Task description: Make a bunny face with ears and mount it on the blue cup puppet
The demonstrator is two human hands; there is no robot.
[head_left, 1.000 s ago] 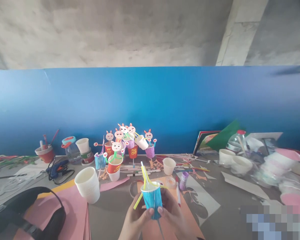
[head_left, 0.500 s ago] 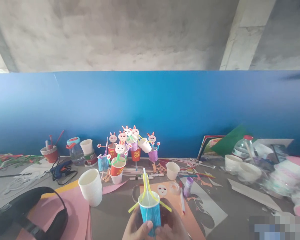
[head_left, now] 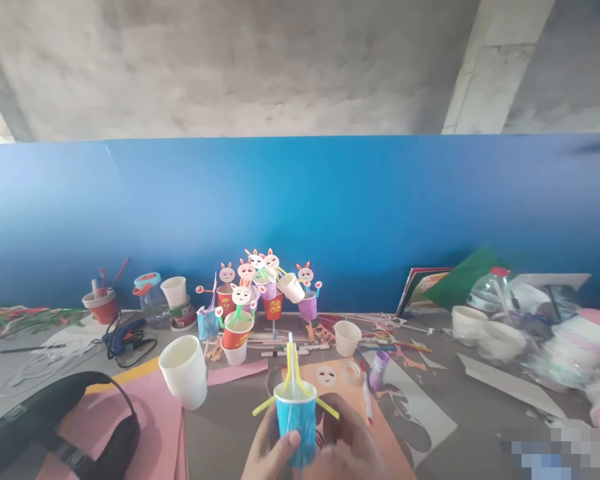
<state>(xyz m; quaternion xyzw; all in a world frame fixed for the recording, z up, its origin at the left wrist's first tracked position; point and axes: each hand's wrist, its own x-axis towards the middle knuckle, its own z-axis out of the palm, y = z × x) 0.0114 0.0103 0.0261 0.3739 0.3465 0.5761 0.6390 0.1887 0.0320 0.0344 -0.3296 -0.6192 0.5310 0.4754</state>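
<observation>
Item 1: blue cup (head_left: pixel 297 428), upright over the table, a pair of yellow straws (head_left: pixel 300 373) rising from its mouth with bent ends jutting toward eight and four o'clock.
Item 2: left hand (head_left: pixel 269 450), grasping the cup, thumb across its front.
Item 3: right hand (head_left: pixel 353 437), at three o'clock, fingers curled; whether they press the cup cannot be told (the palm is hidden).
Handling, as judged: a light, low grip should spare the paper wall; straws best kept even.
Surroundings, clocked from the cup: face cutout (head_left: pixel 327 377) at one, glue stick (head_left: pixel 379 371) at two, headphones (head_left: pixel 115 433) at nine, white cups (head_left: pixel 183 373) at ten, rabbit-faced cup figures (head_left: pixel 237 327) at eleven.
</observation>
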